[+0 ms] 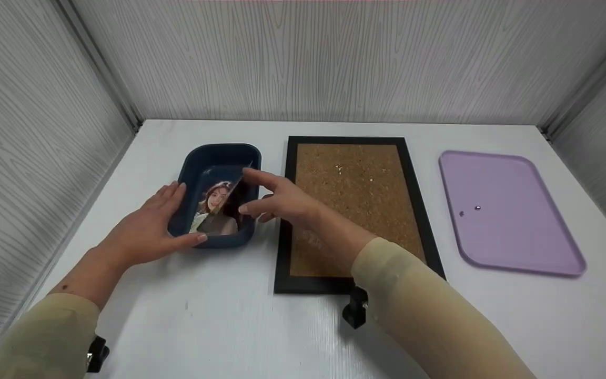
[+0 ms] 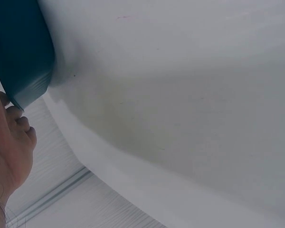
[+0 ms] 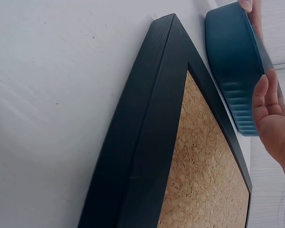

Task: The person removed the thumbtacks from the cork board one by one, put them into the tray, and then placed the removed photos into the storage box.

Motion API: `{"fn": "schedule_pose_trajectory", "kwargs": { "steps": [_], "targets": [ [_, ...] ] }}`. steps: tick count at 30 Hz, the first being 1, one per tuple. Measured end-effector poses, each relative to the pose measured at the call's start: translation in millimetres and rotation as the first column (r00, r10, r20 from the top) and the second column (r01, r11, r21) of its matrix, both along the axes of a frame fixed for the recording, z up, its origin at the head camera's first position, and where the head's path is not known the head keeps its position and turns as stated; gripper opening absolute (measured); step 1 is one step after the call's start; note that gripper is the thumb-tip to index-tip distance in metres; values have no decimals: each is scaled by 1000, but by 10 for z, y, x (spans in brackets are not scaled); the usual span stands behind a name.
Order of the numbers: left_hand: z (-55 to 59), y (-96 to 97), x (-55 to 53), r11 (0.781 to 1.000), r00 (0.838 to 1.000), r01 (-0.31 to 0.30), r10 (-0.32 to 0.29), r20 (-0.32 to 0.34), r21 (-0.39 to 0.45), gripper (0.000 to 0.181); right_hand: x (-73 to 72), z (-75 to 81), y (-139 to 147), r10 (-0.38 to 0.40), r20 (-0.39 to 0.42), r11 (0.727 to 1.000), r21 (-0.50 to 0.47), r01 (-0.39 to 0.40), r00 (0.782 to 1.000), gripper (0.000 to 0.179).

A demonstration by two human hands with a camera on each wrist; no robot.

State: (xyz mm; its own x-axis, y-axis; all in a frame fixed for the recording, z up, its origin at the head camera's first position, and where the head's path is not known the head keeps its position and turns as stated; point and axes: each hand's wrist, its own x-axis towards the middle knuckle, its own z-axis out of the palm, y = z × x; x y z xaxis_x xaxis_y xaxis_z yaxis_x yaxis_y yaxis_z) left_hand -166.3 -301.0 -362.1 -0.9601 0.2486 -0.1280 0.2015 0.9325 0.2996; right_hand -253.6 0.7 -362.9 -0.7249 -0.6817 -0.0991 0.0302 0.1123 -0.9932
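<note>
A dark blue bin [image 1: 221,242] stands at the left of the table with photo prints in it. One photo print [image 1: 212,200] shows a person's portrait and is tilted up on its right side, over a darker picture. My left hand [image 1: 148,226] rests against the bin's left side, fingers straight, thumb on the near rim. The right hand [image 1: 282,200] reaches over the right rim. Its index fingertip touches the lifted print's upper corner; the thumb is held apart, lower down. In the right wrist view, the fingers [image 3: 271,85] appear beside the bin's rim.
A black-framed cork board [image 1: 358,210] lies under my right forearm, with a few small shiny bits on it. To the right is a purple tray [image 1: 518,221] holding two small metallic pieces. Pale wood-grain panels [image 1: 313,63] enclose the white table [image 1: 219,316].
</note>
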Motion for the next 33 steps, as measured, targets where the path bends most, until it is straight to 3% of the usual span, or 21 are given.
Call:
{"fn": "schedule_pose_trajectory", "kwargs": {
  "steps": [16,24,33],
  "targets": [
    [-6,-11,-12,1000,1000,-3,3,-4,1,119,-22,-1,29,6,-35,1000,30,-5,999,86],
    [-5,0,-13,1000,1000,-6,6,1,1,119,-15,-31,13,8,3,999,39,-8,1000,89],
    [10,13,-24,1000,1000,3,-3,8,1,120,-55,7,135,-5,-18,1000,30,6,1000,84]
  ]
}}
